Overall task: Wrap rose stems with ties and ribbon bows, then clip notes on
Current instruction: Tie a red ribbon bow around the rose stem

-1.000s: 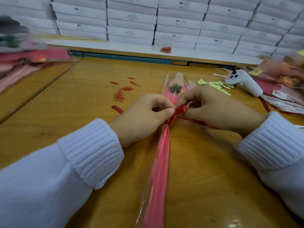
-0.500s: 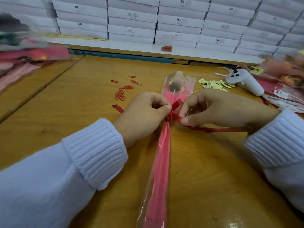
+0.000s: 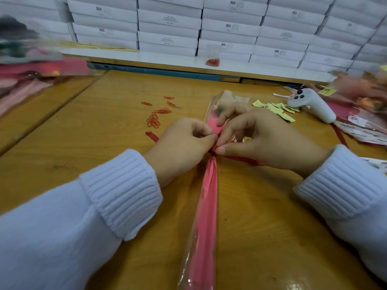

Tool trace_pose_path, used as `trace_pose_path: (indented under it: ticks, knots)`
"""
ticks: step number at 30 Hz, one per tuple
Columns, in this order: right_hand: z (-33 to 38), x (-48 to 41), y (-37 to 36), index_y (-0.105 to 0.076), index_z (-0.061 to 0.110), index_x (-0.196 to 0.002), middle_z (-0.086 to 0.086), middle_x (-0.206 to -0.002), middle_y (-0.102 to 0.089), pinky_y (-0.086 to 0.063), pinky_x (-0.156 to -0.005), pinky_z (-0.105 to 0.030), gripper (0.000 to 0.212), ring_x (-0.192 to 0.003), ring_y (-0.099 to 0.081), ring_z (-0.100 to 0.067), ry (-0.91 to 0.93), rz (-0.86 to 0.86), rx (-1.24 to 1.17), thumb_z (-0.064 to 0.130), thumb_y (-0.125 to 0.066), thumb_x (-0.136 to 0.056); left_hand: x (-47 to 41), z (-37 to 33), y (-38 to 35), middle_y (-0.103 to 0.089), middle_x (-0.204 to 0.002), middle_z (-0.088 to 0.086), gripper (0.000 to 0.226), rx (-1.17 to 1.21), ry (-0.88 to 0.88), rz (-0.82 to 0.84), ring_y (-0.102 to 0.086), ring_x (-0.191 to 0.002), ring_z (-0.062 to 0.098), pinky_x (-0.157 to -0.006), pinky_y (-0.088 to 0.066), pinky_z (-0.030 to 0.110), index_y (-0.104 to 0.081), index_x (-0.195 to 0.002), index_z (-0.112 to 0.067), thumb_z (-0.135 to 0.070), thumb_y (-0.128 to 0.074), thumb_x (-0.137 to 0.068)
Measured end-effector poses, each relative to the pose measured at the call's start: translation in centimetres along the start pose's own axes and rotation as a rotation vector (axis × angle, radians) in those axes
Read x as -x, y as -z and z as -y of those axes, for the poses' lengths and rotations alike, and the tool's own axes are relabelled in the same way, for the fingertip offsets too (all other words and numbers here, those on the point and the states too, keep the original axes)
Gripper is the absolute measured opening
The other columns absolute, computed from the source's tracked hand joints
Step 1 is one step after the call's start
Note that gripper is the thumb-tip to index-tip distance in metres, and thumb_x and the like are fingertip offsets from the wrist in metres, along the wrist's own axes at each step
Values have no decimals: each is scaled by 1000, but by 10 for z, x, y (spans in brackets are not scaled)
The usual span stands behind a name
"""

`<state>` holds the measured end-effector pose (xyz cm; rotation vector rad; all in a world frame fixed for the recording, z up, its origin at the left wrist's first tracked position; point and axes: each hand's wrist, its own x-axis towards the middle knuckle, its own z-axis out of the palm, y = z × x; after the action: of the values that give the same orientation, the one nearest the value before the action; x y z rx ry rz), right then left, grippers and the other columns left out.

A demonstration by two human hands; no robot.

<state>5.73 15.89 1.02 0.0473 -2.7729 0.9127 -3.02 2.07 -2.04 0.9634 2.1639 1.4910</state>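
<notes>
A: Both hands are right at the centre of the worktop (image 3: pixel 104 155), meeting over the wrapped rose (image 3: pixel 206 206), which lies lengthwise with its pink sleeve running toward the camera and the clear top pointing at the far edge.

B: The left hand (image 3: pixel 180 149) has thumb and forefinger pinched on the dark red ribbon (image 3: pixel 240 159) at the neck of the wrapping.

A: And the right hand (image 3: pixel 261 141) mirrors it, its fingers (image 3: pixel 225 141) clenched on the same knot, thumb tips almost touching (the knot itself is mostly hidden between them).

B: One ribbon tail runs out under the right wrist; another end shows left of the left hand, flat on the wood.

A: Beyond the left hand, a scatter of red paper clips (image 3: pixel 155 120). To the right, yellow notes (image 3: pixel 278 107) lie beside a white controller (image 3: pixel 310 103).

B: More wrapped flowers (image 3: pixel 360 95) at the right edge, blurred. White boxes (image 3: pixel 169 24) stacked along the back.
</notes>
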Motion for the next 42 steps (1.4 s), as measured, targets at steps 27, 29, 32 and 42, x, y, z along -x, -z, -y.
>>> trace_pose_path:
  ticks: [27,29,32,42]
  knots:
    - [-7,-3,-12,-64,9,-88,-9,-76,-72,-47,-48,-16,19,-56,-64,-12,-328,-4,-281,-4,-72,-77,0,-2,2,-67,-67,-7,15,-66,-14,-3,-57,-54,-4,-58,-48,13,-68,-86,-17,-18,-55,-94]
    - [-9,-4,-11,-64,8,-89,-11,-78,-73,-50,-53,-18,19,-58,-65,-14,-327,6,-289,-2,-73,-76,-1,-1,4,-69,-69,-7,14,-81,-1,12,-59,-56,-5,-57,-49,10,-69,-86,-21,-18,-57,-93]
    - [-10,-4,-10,-65,11,-87,-6,-71,-71,-52,-56,-22,19,-58,-65,-13,-316,2,-276,-1,-74,-75,-1,-1,6,-69,-81,-8,10,-111,6,67,-62,-68,-1,-61,-51,11,-71,-86,-26,-19,-64,-88]
    - [-7,-2,-10,-65,6,-90,-14,-78,-72,-56,-61,-21,20,-61,-66,-16,-301,3,-273,-1,-75,-74,-2,-1,10,-68,-73,-12,12,-133,29,133,-57,-63,0,-61,-43,16,-72,-79,-26,-22,-65,-87]
